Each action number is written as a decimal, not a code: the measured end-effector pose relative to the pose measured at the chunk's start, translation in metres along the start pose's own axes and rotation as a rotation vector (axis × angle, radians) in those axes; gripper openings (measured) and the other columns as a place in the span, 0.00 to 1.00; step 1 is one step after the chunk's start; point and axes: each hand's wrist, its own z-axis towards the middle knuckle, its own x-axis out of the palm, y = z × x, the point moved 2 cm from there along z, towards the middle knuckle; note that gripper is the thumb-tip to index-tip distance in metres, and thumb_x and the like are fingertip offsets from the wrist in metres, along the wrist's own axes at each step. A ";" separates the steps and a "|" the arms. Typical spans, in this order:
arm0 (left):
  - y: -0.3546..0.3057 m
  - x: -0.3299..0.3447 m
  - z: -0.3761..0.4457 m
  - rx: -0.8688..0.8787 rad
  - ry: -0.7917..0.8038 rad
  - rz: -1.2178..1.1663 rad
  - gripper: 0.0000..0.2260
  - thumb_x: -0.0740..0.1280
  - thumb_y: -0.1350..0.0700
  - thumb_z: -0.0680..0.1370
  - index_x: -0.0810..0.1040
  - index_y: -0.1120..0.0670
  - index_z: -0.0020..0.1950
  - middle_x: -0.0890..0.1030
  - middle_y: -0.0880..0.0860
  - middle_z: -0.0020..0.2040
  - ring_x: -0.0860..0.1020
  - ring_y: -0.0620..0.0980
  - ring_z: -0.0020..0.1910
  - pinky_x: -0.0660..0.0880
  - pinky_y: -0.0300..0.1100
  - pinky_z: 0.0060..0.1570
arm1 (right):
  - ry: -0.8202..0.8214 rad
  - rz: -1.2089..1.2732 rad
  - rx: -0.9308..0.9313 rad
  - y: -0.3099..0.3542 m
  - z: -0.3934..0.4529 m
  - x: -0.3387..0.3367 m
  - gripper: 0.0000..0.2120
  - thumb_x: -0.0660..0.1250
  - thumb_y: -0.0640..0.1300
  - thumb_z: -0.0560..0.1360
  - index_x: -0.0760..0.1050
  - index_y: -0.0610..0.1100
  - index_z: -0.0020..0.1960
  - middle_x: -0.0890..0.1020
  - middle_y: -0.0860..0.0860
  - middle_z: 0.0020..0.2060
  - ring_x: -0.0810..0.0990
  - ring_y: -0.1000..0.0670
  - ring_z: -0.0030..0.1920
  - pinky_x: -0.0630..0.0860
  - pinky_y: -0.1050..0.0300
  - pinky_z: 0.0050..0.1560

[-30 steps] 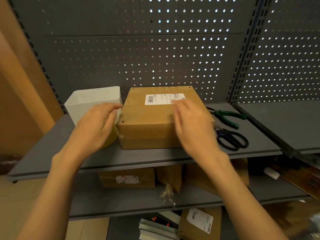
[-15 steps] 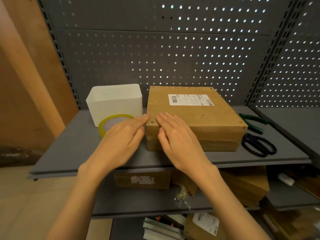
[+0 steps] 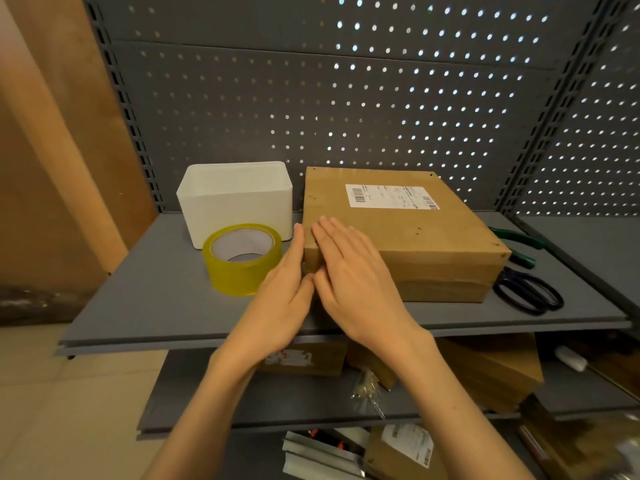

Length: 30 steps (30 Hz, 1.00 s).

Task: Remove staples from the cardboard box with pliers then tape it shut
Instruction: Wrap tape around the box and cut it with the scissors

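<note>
A flat brown cardboard box (image 3: pixel 426 237) with a white shipping label lies on the grey shelf (image 3: pixel 156 289). My left hand (image 3: pixel 280 299) presses straight fingers against the box's left side near its front corner. My right hand (image 3: pixel 356 282) lies flat on the box's top and front at that same corner. A roll of yellowish clear tape (image 3: pixel 242 258) sits left of the box. Green-handled pliers (image 3: pixel 519 242) lie right of the box, partly hidden behind it.
A white open bin (image 3: pixel 235 199) stands behind the tape roll. Dark scissors (image 3: pixel 530 294) lie at the box's front right. A perforated grey panel backs the shelf. Lower shelves hold more cardboard boxes (image 3: pixel 491 368) and papers.
My right hand slid from the box's right part to its left front corner. My left hand moved from above the tape roll to the box's left side. The view shifted left.
</note>
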 end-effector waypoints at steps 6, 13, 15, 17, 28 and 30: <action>0.004 0.016 -0.004 -0.048 -0.069 -0.145 0.28 0.55 0.62 0.81 0.44 0.51 0.77 0.52 0.34 0.69 0.54 0.18 0.61 0.52 0.14 0.56 | -0.012 0.043 0.011 0.001 0.001 0.003 0.26 0.51 0.45 0.80 0.52 0.41 0.76 0.55 0.46 0.75 0.50 0.51 0.75 0.39 0.59 0.72; 0.007 -0.001 -0.006 -0.089 -0.078 -0.051 0.26 0.57 0.62 0.80 0.55 0.50 0.76 0.70 0.40 0.65 0.65 0.26 0.58 0.60 0.21 0.57 | -0.002 0.113 -0.022 -0.003 0.001 -0.002 0.25 0.50 0.45 0.81 0.51 0.42 0.76 0.54 0.48 0.76 0.49 0.53 0.75 0.37 0.65 0.69; 0.004 -0.011 -0.002 -0.075 -0.158 0.012 0.23 0.56 0.58 0.81 0.56 0.50 0.76 0.66 0.43 0.70 0.61 0.31 0.63 0.56 0.24 0.59 | -0.015 0.184 -0.020 -0.005 0.001 -0.007 0.24 0.51 0.44 0.81 0.52 0.42 0.75 0.55 0.48 0.75 0.50 0.54 0.75 0.39 0.66 0.69; -0.004 -0.012 0.001 -0.025 -0.193 0.024 0.23 0.56 0.55 0.82 0.54 0.51 0.76 0.62 0.42 0.71 0.59 0.33 0.65 0.55 0.21 0.58 | -0.043 0.167 -0.044 -0.005 -0.001 -0.007 0.24 0.52 0.44 0.81 0.53 0.42 0.75 0.56 0.48 0.75 0.51 0.54 0.75 0.40 0.66 0.70; -0.016 0.005 -0.005 -0.006 -0.487 0.134 0.16 0.62 0.54 0.79 0.74 0.55 0.66 0.83 0.50 0.49 0.79 0.43 0.45 0.73 0.33 0.44 | -0.249 0.306 -0.012 -0.009 -0.002 0.004 0.16 0.65 0.37 0.76 0.73 0.39 0.64 0.75 0.44 0.63 0.68 0.48 0.69 0.55 0.59 0.71; -0.016 0.002 -0.006 -0.022 -0.502 0.097 0.15 0.65 0.53 0.77 0.77 0.56 0.63 0.83 0.48 0.46 0.80 0.44 0.44 0.75 0.36 0.44 | -0.245 0.352 0.020 -0.010 -0.002 0.002 0.16 0.66 0.38 0.76 0.75 0.40 0.63 0.77 0.46 0.62 0.68 0.50 0.69 0.55 0.64 0.70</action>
